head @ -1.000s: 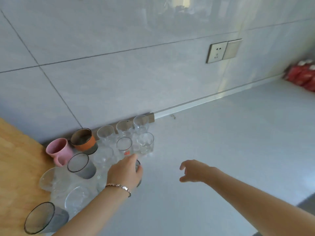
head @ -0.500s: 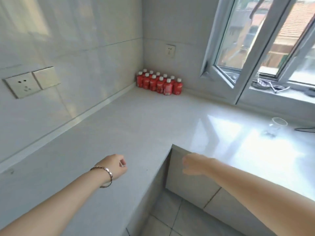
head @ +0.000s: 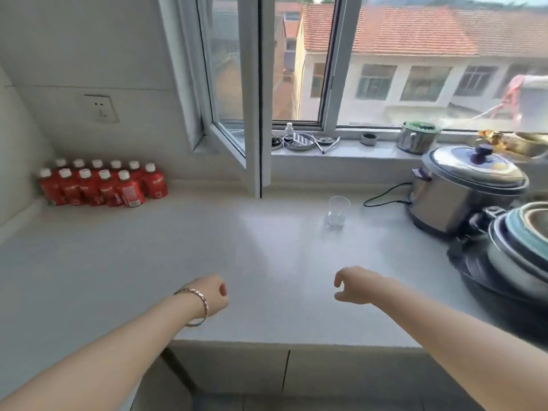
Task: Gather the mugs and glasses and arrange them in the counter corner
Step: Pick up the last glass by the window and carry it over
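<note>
One clear empty glass (head: 337, 210) stands upright on the white counter (head: 148, 262) below the window, left of a steel cooker. My left hand (head: 212, 296), bracelet on its wrist, hovers over the counter near its front edge with fingers curled in and nothing in them. Further right, my right hand (head: 354, 286) hangs with loosely curled fingers, also holding nothing. Both hands are well short of the glass. The gathered mugs and glasses are out of view.
Several red bottles (head: 100, 183) fill the far left corner. A steel cooker (head: 465, 188) with a black cord and stacked pots (head: 516, 250) crowd the right side. An open window sash (head: 252, 114) juts over the counter's back. Small items line the sill (head: 302, 140).
The view has swung right from the cluster of mugs and glasses by the tiled wall to the window counter. My left hand left that cluster; both hands now hover holding nothing.
</note>
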Tool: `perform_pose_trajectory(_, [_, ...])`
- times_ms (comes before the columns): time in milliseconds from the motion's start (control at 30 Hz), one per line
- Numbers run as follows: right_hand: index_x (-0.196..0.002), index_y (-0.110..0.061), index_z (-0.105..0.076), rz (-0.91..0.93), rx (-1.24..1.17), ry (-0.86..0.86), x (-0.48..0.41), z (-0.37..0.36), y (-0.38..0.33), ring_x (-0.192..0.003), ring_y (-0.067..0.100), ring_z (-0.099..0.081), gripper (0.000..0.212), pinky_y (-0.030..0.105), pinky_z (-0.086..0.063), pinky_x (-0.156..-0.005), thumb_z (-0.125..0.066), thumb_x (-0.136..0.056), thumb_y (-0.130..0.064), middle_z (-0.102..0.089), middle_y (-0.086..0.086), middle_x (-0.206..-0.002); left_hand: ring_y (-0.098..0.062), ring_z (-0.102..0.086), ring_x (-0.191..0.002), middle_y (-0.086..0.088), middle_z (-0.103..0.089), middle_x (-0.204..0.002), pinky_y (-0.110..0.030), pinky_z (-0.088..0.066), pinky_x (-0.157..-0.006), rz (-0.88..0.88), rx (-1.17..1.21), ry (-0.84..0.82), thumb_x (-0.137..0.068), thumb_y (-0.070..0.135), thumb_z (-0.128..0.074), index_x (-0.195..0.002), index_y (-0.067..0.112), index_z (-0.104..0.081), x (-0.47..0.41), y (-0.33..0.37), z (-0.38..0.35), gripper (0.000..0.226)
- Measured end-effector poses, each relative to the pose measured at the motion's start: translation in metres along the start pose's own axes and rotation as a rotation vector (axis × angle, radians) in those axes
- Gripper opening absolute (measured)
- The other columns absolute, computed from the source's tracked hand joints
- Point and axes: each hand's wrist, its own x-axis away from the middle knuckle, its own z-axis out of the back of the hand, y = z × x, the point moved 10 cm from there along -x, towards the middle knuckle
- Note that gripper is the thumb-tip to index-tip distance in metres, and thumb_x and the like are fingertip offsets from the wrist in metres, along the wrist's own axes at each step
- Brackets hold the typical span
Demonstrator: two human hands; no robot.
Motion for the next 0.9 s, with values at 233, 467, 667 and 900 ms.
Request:
perform_pose_trajectory(233, [-0.127, -0.018, -0.054, -0.204, -0.234, 0.011, -0.085, 0.026, 0.093, -0.12, 0.021, -0.052, 0.039, 0.029, -0.043, -0.096, -0.052, -0.09, -0.031, -0.053, 0.002, -0.133, -0.018, -0.052, -0.087, 0.0, -0.056, -0.094, -0.025, -0.044, -0.083, -0.121, -0.015, -0.095, -0.086, 0.024, -0.049, -0.092, 0.022, -0.057, -0.128, 0.086, 0.006, 0.01])
perform_pose_trajectory(467, [-0.129, -0.013, -0.052, -0.232, -0.234, -0.065, -0.156, 0.035, 0.134, -0.121, 0.024, -0.052, 0.042, 0.031, -0.043, -0.096, -0.047, -0.093, -0.034, -0.056, 0.005, -0.131, -0.018, -0.053, -0.091, -0.004, -0.063, -0.117, -0.027, -0.045, -0.091, -0.113, 0.011, -0.181, -0.087, 0.025, -0.05, -0.103, 0.018, -0.059, -0.194, 0.136, -0.012, 0.02])
perform_pose_trajectory(667, [-0.136, -0.009, -0.036, -0.236, -0.307, 0.114, -0.241, 0.087, 0.158, -0.12, 0.029, -0.051, 0.062, 0.036, -0.045, -0.091, -0.045, -0.091, -0.051, -0.044, 0.01, -0.136, -0.018, -0.054, -0.089, 0.0, -0.062, -0.113, -0.028, -0.046, -0.087, 0.034, 0.078, -0.185, -0.088, 0.028, -0.047, -0.104, 0.021, -0.057, -0.223, 0.135, -0.022, 0.021])
perform_pose_trajectory(900, [-0.147, -0.017, -0.012, -0.167, -0.488, 0.156, -0.327, 0.106, 0.143, -0.117, 0.034, -0.053, 0.093, 0.037, -0.045, -0.087, -0.057, -0.078, -0.06, -0.036, 0.015, -0.137, -0.014, -0.051, -0.087, 0.001, -0.06, -0.106, -0.019, -0.037, -0.076, 0.24, 0.176, -0.172, -0.091, 0.028, -0.046, -0.103, 0.022, -0.057, -0.217, 0.117, -0.044, 0.018])
